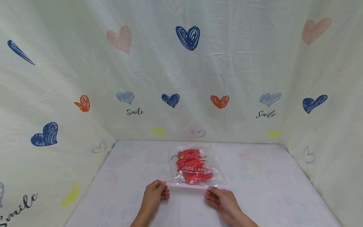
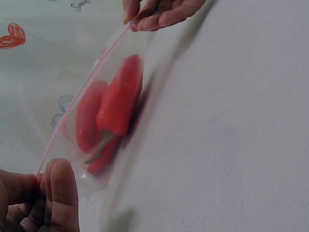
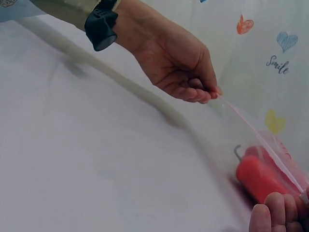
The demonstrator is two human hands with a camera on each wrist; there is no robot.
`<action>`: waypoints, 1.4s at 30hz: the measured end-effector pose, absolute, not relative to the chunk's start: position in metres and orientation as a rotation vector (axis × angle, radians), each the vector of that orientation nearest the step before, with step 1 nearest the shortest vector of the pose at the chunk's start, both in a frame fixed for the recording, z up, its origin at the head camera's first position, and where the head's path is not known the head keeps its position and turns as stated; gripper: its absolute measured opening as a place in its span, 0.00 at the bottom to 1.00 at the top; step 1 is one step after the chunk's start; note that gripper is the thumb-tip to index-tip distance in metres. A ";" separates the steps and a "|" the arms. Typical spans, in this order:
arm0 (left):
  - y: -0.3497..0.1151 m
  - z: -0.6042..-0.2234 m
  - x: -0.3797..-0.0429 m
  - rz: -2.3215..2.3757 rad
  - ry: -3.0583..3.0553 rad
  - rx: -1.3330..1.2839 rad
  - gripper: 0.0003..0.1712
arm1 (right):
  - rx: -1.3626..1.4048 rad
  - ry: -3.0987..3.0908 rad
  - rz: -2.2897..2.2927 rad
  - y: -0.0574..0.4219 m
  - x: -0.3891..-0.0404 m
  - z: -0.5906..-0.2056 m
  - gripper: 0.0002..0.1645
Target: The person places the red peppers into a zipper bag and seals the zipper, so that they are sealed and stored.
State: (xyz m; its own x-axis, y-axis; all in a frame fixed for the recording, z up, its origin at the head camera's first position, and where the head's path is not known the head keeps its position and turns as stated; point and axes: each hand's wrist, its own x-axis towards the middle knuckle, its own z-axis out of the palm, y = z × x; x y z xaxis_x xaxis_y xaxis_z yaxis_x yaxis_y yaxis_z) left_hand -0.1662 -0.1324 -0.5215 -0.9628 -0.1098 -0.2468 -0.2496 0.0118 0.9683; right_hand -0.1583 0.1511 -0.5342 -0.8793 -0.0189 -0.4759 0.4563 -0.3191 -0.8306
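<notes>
A clear zip bag with a pink zip edge lies on the table, its near edge raised between the hands. Red chili peppers, several of them with green stems, are inside it. My left hand pinches the left end of the pink edge between thumb and forefinger. Farther right along that edge, my right hand pinches it near the right end. Both hands show at the two ends of the taut pink strip in the left wrist view. In the right wrist view my right fingers partly cover the bag.
A white cloth covers the table. Pale curtains printed with hearts and "Smile" stand behind it and at both sides. A dark band with a camera-like device sits on the left wrist.
</notes>
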 end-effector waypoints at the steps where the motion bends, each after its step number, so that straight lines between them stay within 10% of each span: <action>1: -0.133 -0.522 -0.167 2.103 2.166 -0.386 0.14 | 0.557 1.619 -2.269 0.154 -0.158 -0.534 0.17; 42: -0.170 -0.527 -0.173 1.896 2.055 -0.209 0.21 | 0.208 1.542 -2.092 0.214 -0.165 -0.536 0.17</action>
State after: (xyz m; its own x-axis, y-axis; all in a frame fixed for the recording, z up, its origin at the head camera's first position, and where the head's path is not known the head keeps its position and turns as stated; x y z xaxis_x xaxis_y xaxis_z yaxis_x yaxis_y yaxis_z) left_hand -0.1727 -0.1703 -0.5269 -0.9328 0.1176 -0.3408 -0.3302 0.1003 0.9386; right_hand -0.1646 0.2137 -0.5355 -0.8487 -0.3210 -0.4203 0.4965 -0.2098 -0.8423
